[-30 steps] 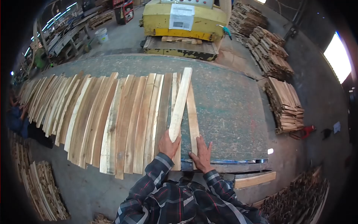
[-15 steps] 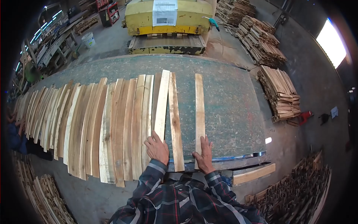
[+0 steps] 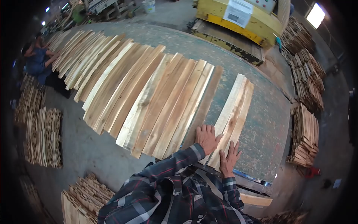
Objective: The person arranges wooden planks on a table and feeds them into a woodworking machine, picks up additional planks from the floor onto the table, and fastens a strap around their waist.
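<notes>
Three wooden strips lie close together near the table's right end: a pale strip on the left, a knotty strip in the middle and a light brown strip on the right. My left hand rests flat with bent fingers between a darker brown strip and the pale one, at their near ends. On the near end of the right-hand strips lies my right hand, its fingers stretched out. Neither hand is wrapped round a strip.
A long row of strips covers the green worn table. Beyond it stands a yellow machine. A person in blue is at the far left. Stacks of wood stand on the floor around.
The three strips, earlier apart and partly slanted, now lie side by side, and a gap separates them from the darker strip. The view has turned left.
</notes>
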The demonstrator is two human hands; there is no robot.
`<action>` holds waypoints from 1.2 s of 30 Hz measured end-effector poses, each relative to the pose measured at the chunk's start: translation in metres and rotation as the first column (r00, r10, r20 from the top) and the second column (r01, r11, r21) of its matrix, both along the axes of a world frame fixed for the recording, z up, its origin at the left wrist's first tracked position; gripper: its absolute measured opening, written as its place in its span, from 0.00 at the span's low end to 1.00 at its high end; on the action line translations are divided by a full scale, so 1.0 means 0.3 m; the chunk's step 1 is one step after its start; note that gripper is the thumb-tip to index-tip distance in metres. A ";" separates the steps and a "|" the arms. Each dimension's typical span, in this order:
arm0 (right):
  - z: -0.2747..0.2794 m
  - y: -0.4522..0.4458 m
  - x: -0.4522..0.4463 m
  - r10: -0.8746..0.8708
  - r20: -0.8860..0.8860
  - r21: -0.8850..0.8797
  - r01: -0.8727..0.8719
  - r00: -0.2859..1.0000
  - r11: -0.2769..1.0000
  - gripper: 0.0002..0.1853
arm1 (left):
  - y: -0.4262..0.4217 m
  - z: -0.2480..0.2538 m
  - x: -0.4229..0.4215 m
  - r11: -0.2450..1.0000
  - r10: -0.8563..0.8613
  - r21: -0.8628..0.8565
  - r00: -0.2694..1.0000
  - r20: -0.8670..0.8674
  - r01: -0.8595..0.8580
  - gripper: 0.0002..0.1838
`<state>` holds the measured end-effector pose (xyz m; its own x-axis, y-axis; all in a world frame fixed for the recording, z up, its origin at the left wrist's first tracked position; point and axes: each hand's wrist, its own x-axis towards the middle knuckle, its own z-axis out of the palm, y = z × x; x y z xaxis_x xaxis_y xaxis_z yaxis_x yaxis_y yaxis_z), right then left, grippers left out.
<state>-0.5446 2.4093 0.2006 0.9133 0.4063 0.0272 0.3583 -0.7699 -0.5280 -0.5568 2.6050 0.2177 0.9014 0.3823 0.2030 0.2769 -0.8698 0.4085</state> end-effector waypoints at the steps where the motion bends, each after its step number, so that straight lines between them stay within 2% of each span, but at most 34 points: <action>1: -0.001 0.021 -0.006 0.028 0.007 0.004 -0.028 1.000 1.000 0.43 | 0.062 0.036 -0.056 0.998 0.004 0.062 0.998 0.067 -0.009 0.38; 2: 0.002 0.048 -0.009 0.046 0.012 0.006 -0.046 0.999 0.999 0.43 | 0.127 0.065 -0.118 0.992 -0.006 0.123 0.991 0.133 -0.011 0.38; 4: 0.005 0.111 -0.014 0.074 0.039 0.022 -0.075 0.996 0.997 0.42 | 0.304 0.094 -0.250 0.884 0.300 0.349 0.950 0.086 -0.311 0.37; 5: 0.008 0.145 -0.020 0.098 0.033 0.015 -0.098 0.995 0.995 0.42 | 0.409 -0.003 -0.325 0.815 0.485 0.362 0.874 0.002 -0.453 0.38; 6: 0.023 0.185 -0.028 0.112 0.027 0.009 -0.112 0.993 0.994 0.42 | 0.526 0.050 -0.414 0.827 0.435 0.338 0.892 0.122 -0.450 0.38; 7: 0.038 0.215 -0.041 0.124 0.019 0.000 -0.124 0.992 0.992 0.42 | 0.632 -0.026 -0.474 0.696 0.547 0.479 0.827 0.127 -0.534 0.37; 9: 0.027 0.268 -0.043 0.158 0.044 0.011 -0.159 0.986 0.987 0.42 | 0.757 -0.028 -0.582 0.857 0.479 0.250 0.875 -0.067 -0.450 0.33; 12: 0.052 0.280 -0.045 0.125 0.000 -0.010 -0.125 0.992 0.992 0.42 | 0.870 -0.083 -0.614 0.897 0.386 0.225 0.922 0.017 -0.380 0.32; 14: 0.056 0.289 -0.074 0.082 -0.002 -0.066 -0.082 0.997 0.994 0.44 | 0.997 -0.071 -0.602 0.861 0.376 0.320 0.919 0.121 -0.394 0.31; 15: 0.067 0.313 -0.110 0.079 0.057 -0.051 -0.076 0.995 0.996 0.44 | 1.074 -0.062 -0.587 0.839 0.369 0.364 0.915 0.165 -0.404 0.31; 17: 0.121 0.336 -0.196 0.060 0.173 -0.044 -0.054 0.983 0.998 0.46 | 1.219 0.036 -0.537 0.723 0.548 0.436 0.829 0.110 -0.536 0.32; 18: 0.154 0.368 -0.238 0.105 0.192 -0.072 -0.092 0.976 0.993 0.44 | 1.294 0.076 -0.543 0.674 0.533 0.512 0.830 0.163 -0.533 0.32; 19: 0.138 0.390 -0.254 0.120 0.131 -0.086 -0.109 0.984 0.990 0.43 | 1.349 0.118 -0.542 0.616 0.508 0.582 0.832 0.221 -0.531 0.32; 21: 0.084 0.422 -0.277 0.146 0.005 -0.090 -0.145 0.989 0.985 0.40 | 1.342 0.198 -0.587 0.684 0.369 0.578 0.895 0.251 -0.445 0.32; 22: 0.078 0.422 -0.295 0.094 0.060 -0.046 -0.092 0.994 0.995 0.35 | 1.325 0.215 -0.619 0.712 0.296 0.576 0.915 0.273 -0.402 0.31; 24: 0.075 0.411 -0.300 -0.012 0.091 -0.026 0.015 0.996 1.000 0.34 | 1.179 0.200 -0.724 0.795 0.261 0.515 0.947 0.185 -0.320 0.30; 25: 0.066 0.406 -0.317 -0.069 0.097 -0.011 0.070 0.993 0.997 0.33 | 1.109 0.165 -0.789 0.857 0.255 0.424 0.956 0.143 -0.293 0.31; 26: 0.020 0.369 -0.318 -0.086 0.081 0.077 0.079 0.993 0.994 0.33 | 1.049 0.106 -0.855 0.907 0.246 0.327 0.964 0.101 -0.266 0.32; 27: 0.030 0.338 -0.318 -0.088 0.051 0.018 0.087 0.995 0.996 0.33 | 0.999 0.020 -0.927 0.911 0.199 0.358 0.979 0.046 -0.202 0.37; 28: 0.054 0.311 -0.319 -0.085 0.019 -0.044 0.086 0.996 0.995 0.32 | 0.940 -0.034 -0.971 0.964 0.157 0.237 0.978 -0.137 -0.122 0.43; 29: 0.075 0.297 -0.326 -0.078 -0.016 -0.107 0.075 0.997 0.991 0.32 | 0.863 -0.055 -1.000 0.967 0.103 0.246 0.983 -0.149 -0.064 0.42; 30: 0.084 0.298 -0.343 -0.140 -0.028 -0.089 0.137 0.990 0.987 0.35 | 0.808 -0.067 -1.015 0.967 0.057 0.253 0.985 -0.160 -0.015 0.40; 33: 0.153 0.366 -0.412 -0.023 0.198 -0.148 0.053 0.980 0.988 0.39 | 0.789 -0.107 -1.014 0.972 -0.082 0.219 0.996 -0.036 0.088 0.45; 34: 0.185 0.405 -0.459 0.151 0.131 -0.204 -0.123 0.980 0.971 0.44 | 0.791 -0.117 -1.015 0.972 -0.080 0.217 0.995 -0.055 0.090 0.48; 35: 0.253 0.481 -0.488 0.281 -0.121 -0.435 -0.305 0.952 0.847 0.48 | 0.790 -0.125 -1.016 0.972 -0.084 0.217 0.996 -0.035 0.090 0.48; 36: 0.190 0.511 -0.542 0.455 -0.070 -0.339 -0.450 0.888 0.826 0.52 | 0.794 -0.130 -1.014 0.971 -0.094 0.221 0.995 -0.015 0.095 0.49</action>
